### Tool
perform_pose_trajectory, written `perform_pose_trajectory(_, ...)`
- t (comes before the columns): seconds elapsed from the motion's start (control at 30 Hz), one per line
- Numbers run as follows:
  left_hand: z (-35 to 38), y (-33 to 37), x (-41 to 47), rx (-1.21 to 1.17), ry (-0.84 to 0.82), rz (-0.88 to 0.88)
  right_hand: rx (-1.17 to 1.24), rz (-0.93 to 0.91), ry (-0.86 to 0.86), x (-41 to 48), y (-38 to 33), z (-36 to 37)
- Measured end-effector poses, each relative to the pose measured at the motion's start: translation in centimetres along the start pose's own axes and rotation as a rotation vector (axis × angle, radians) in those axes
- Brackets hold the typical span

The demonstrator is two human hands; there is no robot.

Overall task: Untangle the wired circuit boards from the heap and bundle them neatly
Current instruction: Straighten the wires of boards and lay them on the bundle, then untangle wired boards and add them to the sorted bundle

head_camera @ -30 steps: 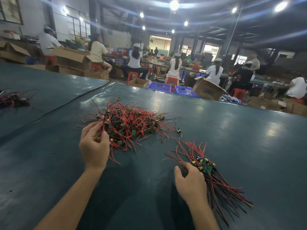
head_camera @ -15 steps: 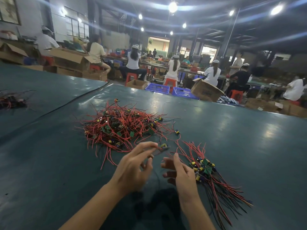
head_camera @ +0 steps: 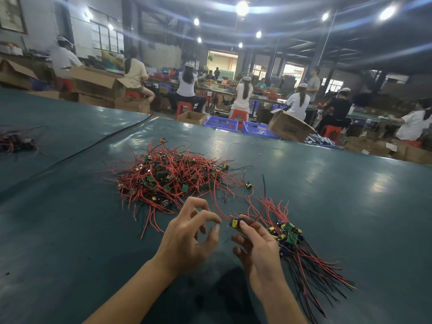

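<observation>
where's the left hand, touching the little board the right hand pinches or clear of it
Apart. The head view shows a strip of table between the left hand fingertips and the board pinched by the right hand.

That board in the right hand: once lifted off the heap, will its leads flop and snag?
Likely floppy: its red leads curve loosely from the board pinched in the right hand. Probably light, since a pinch holds it. May snag; the leads trail toward the heap.
</observation>
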State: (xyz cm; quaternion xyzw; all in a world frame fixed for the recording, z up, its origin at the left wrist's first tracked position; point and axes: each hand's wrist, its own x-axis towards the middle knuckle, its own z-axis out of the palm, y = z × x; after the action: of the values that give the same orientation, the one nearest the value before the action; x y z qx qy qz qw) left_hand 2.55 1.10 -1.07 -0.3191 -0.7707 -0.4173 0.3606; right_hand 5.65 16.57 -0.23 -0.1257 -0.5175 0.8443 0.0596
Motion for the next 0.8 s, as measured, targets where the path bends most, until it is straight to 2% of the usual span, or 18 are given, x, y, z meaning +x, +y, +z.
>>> perform_pose_trajectory(0.07, 0.1, -0.2, 0.0, -0.048, -0.016, -0.070, -0.002, -0.006, 0.004, -0.1, 0.1, 0.1)
perform_pose_trajectory(0.17, 0.6, -0.2, 0.0, -0.162, -0.107, -0.305, -0.040, -0.014, -0.025, -0.3, 0.2, 0.4)
perform_pose_trajectory(0.23, 1.1, -0.1, 0.0, -0.324, -0.201, -0.486, -0.078, -0.025, -0.037, -0.6, 0.3, 0.8)
perform_pose_trajectory(0.3, 1.5, 0.0, -0.1, -0.463, -0.271, -0.577, -0.130, -0.051, -0.045, -0.7, 0.6, 1.1)
perform_pose_trajectory(0.47, 2.0, 0.7, 0.0, -0.595, -0.320, -0.602, -0.181, -0.090, -0.005, -0.4, 1.1, 1.2)
perform_pose_trajectory(0.63, 1.8, 0.9, 0.4, -0.600, -0.360, -0.660, -0.142, -0.033, 0.166, 0.3, 0.3, 0.6)
perform_pose_trajectory(0.8, 1.0, 1.5, 1.1, -0.674, -0.400, -0.681, 0.116, 0.014, 0.302, 1.9, -1.4, -1.3)
